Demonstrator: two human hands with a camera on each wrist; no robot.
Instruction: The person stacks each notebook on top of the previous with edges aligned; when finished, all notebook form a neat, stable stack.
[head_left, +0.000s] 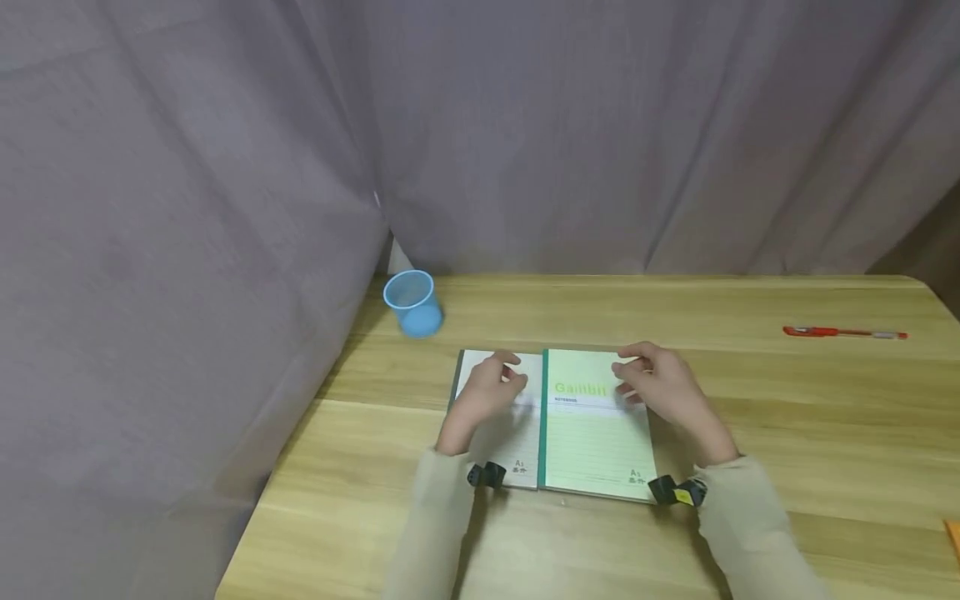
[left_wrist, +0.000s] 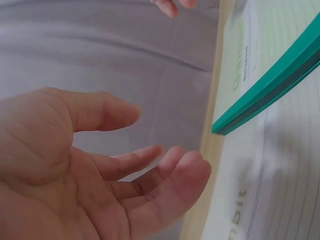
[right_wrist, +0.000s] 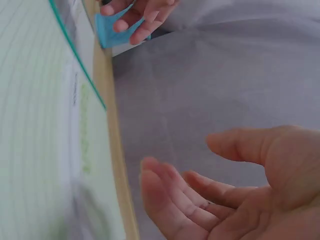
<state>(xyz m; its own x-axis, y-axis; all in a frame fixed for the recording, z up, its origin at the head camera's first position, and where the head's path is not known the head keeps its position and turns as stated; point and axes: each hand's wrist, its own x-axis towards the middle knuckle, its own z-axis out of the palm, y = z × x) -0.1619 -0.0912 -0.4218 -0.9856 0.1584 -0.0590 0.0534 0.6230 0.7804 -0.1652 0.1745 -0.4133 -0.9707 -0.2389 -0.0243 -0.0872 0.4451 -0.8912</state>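
Note:
Two notebooks lie side by side on the wooden table. The left one is a pale notebook (head_left: 527, 433) with a dark spine; to its right is a light green notebook (head_left: 596, 442) with a green spine, its spine edge standing higher in the left wrist view. My left hand (head_left: 491, 390) hovers over the pale notebook, fingers loosely bent and thumb apart from them. Over the upper right part of the green notebook is my right hand (head_left: 663, 385), likewise relaxed. Both wrist views show nothing between thumb and fingers.
A blue cup (head_left: 420, 312) stands at the back left of the table (head_left: 720, 550). Far to the right lies a red pen (head_left: 843, 332). An orange item (head_left: 953, 533) shows at the right edge. Grey curtains (head_left: 525, 142) hang behind and along the left.

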